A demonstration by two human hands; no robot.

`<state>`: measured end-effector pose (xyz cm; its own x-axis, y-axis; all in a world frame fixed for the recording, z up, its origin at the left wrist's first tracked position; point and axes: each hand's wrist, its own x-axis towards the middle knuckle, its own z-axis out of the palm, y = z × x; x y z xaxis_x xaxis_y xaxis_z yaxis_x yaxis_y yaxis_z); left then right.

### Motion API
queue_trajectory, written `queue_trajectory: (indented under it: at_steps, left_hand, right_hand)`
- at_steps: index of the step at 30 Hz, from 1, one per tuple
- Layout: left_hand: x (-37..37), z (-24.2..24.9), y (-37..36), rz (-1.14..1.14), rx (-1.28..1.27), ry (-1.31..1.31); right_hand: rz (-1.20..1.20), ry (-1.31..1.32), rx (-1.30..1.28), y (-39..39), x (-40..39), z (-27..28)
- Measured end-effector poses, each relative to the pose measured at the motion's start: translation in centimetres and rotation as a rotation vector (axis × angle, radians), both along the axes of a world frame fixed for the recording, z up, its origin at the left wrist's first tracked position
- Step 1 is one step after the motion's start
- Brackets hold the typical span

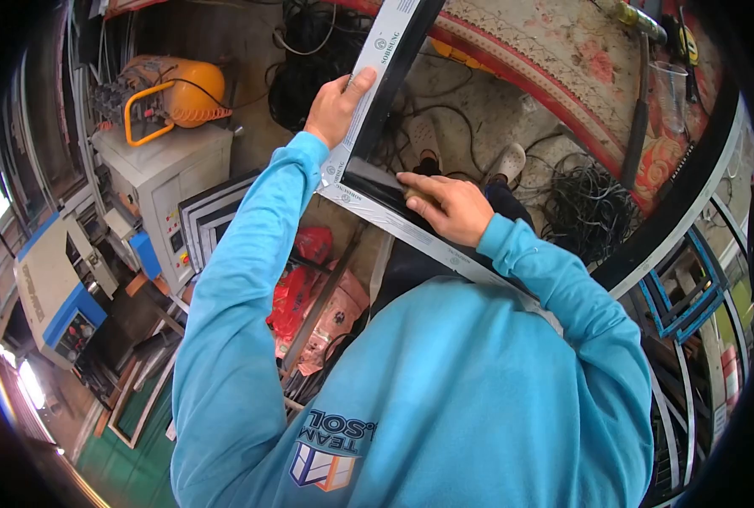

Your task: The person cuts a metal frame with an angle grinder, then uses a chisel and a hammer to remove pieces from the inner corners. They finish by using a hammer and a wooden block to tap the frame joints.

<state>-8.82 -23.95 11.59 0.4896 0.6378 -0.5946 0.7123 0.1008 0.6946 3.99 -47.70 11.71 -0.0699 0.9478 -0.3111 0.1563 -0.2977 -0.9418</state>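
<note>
A frame of black profiles (428,25) with printed white film (391,38) on its outer faces lies in front of my body. My left hand (336,108) is wrapped around its left profile above the near corner, thumb lying on the film. In my right hand (453,207) is a flat, dark grey-bladed tool (373,175) with a brownish grip partly hidden by the fingers. The blade's far end lies at the inside of the near-left corner. My right wrist is over the near profile (428,241).
An orange compressor (195,91) stands on a grey cabinet (161,161) at left. Red patterned cloth (563,68) at upper right carries a clear cup (669,93) and tools. Black cables (593,207) cover the floor near a person's shoes (506,161). Red bags (292,296) lie below.
</note>
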Motion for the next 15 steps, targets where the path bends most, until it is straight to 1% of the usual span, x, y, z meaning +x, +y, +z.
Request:
queue_trajectory:
  at_steps: [1,3,5,7,8,9,11,12,13,15]
  left_hand:
    - [0.0,0.0,0.0,-0.005,-0.009,0.013]
    - [-0.2,-0.4,0.1,-0.011,-0.015,0.023]
    - [-0.3,-0.8,0.1,0.004,0.078,0.039]
    - [-0.2,-0.6,0.0,-0.004,0.079,0.039]
    - [-0.1,-0.3,0.0,-0.011,0.076,0.048]
    - [-0.1,-0.5,0.0,-0.017,0.075,0.043]
    - [-0.3,-1.0,0.2,-0.01,0.076,0.043]
    - [-0.3,-0.9,0.3,-0.016,0.077,0.04]
    - [-0.1,-0.4,0.2,-0.01,0.058,0.043]
    - [-0.1,-0.2,-0.1,-0.015,0.037,0.043]
  right_hand:
    - [0.001,-0.005,0.004,-0.3,-0.2,-0.4]
    - [-0.147,0.24,-0.126,-0.8,-0.3,-0.6]
    - [-0.13,0.253,-0.138,-1.3,0.4,0.0]
    - [-0.23,0.334,-0.329,-1.8,1.2,0.7]
    - [-0.273,0.477,-0.536,-2.1,1.5,0.7]
    - [-0.28,0.473,-0.535,-2.6,1.8,0.4]
    - [0.056,0.32,-0.424,-2.3,2.7,0.4]
    - [0.16,0.373,-0.625,-1.6,3.9,1.5]
    - [0.153,0.372,-0.621,-1.1,4.0,2.2]
    - [0.135,0.281,-0.596,-0.9,4.1,2.9]
